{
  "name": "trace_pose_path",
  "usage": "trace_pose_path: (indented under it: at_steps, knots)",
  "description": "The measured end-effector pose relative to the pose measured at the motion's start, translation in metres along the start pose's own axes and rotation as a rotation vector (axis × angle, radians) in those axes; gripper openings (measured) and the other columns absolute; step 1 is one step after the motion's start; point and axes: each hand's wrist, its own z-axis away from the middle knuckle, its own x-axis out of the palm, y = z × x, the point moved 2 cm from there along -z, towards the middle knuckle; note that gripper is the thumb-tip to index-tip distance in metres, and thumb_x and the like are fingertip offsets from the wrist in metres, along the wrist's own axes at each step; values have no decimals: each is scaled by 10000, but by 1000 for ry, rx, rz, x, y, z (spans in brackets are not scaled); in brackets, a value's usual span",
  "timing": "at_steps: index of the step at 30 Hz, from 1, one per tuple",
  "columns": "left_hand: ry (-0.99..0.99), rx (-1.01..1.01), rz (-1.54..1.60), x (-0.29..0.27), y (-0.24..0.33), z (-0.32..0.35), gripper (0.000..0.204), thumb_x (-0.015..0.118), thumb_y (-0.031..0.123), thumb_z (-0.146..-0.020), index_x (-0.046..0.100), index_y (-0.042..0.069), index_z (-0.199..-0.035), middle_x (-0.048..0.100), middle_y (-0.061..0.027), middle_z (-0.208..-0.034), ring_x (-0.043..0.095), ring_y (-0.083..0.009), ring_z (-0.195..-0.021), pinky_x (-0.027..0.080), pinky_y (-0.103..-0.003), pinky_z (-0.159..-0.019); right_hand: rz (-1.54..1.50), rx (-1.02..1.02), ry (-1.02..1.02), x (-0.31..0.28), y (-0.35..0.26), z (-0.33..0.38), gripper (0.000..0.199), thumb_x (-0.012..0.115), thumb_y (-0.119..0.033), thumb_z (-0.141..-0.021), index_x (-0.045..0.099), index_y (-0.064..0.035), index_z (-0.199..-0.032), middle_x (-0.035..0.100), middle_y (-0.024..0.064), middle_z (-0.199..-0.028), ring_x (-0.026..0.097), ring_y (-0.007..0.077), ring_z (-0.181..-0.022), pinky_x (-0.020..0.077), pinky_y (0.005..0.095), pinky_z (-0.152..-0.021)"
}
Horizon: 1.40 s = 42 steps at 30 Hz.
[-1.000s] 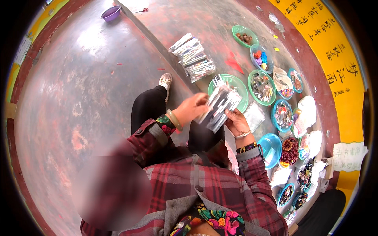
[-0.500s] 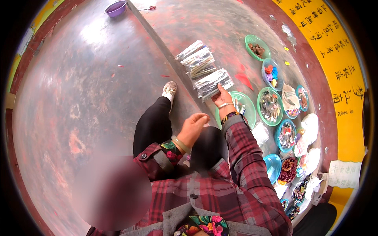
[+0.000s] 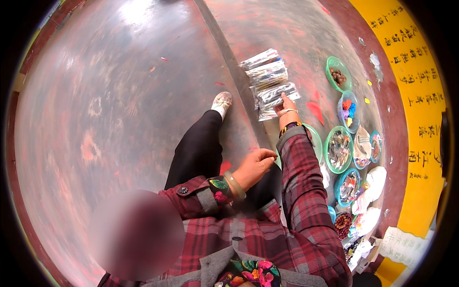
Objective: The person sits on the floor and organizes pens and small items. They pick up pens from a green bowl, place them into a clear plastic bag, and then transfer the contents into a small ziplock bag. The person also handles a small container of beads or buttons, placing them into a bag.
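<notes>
Flat clear plastic packets, with thin dark and light items inside, lie overlapped in a row on the floor ahead of me. At the row's near end, my right hand grips the edge of a plastic packet, thumb on top; its other fingers are mostly hidden. Over my lap, my left hand is closed, thumb and fingers drawn together. Whatever it may hold is hidden. My right sleeve partly covers a green basin beside my right forearm.
To the right are a green bowl of round brown things, a blue bowl of coloured pieces, a green basin of packets and a blue basin. A raised strip crosses the floor. A yellow wall band runs along the far right.
The view has shifted, so the floor things sit further right, and the purple basin has left the picture. My right hand stays at the near packet; my left hand has turned, fingers pointing right.
</notes>
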Motion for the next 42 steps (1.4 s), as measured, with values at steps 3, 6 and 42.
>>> trace_pose_path:
  at_steps: [3, 6, 42]
  knots:
    - [10, 27, -6, 0, 0, -1, 254, 538, 187, -896, 588, 26, -1086, 601, -18, -1006, 544, -95, -905, 456, -246, -741, 110, -9, 51, -3, -5, 6, 254, 645, -240, -841, 560, -92, -1028, 633, 109, -986, 614, 316, -908, 483, 548, -759]
    - [30, 56, -55, 1, 0, -3, 253, 541, 182, -885, 597, 7, -1060, 609, -30, -978, 551, -99, -860, 462, -248, -715, 32, -63, -56, -15, -7, 7, 252, 605, -181, -859, 528, -51, -1061, 602, 151, -1019, 595, 344, -930, 481, 575, -797]
    - [-602, -246, -614, 20, -49, 29, 266, 525, 189, -918, 565, 41, -1135, 629, -56, -970, 610, -115, -828, 472, -231, -708, 1415, -596, 677, -417, 80, 154, 393, 628, -171, -731, 572, -59, -1104, 578, 204, -1069, 566, 359, -988, 466, 417, -855]
